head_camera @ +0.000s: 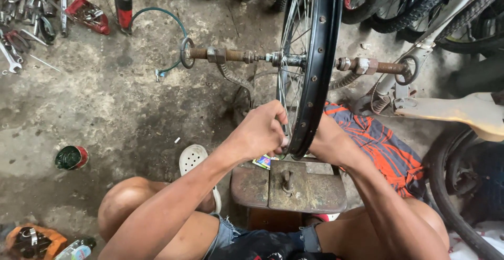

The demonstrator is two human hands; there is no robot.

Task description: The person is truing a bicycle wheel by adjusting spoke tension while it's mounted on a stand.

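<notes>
Seen from above, a concrete floor (105, 113), grey, stained and rough, fills the left of the scene. A bare bicycle wheel (310, 66) stands upright at centre, edge-on to the viewer: black metal rim with a row of spoke holes, thin silver spokes, its plane running near to far. Its axle lies left to right, carried on a threaded rod (226, 55) with nuts on the left and a second threaded rod (378, 67) on the right, both rusty brown and ending in rings.

Below the wheel sits a rusted steel stand base (289, 186), flat and rectangular, with a short upright bolt at its middle. An orange-and-blue striped cloth (386, 150) lies to the right of the rim.

The left hand (260, 131) reaches in from the near left, forearm extended, wrist bent; its fingers are curled and pressed together at the lowest, nearest part of the rim, where the spokes meet it; what they pinch cannot be told. The right hand (323, 139) comes from the near right and is largely hidden behind the rim; the state of its fingers cannot be told.

Far left lie scattered steel wrenches (26, 13); at near left, a small green-and-red can (71, 157).
</notes>
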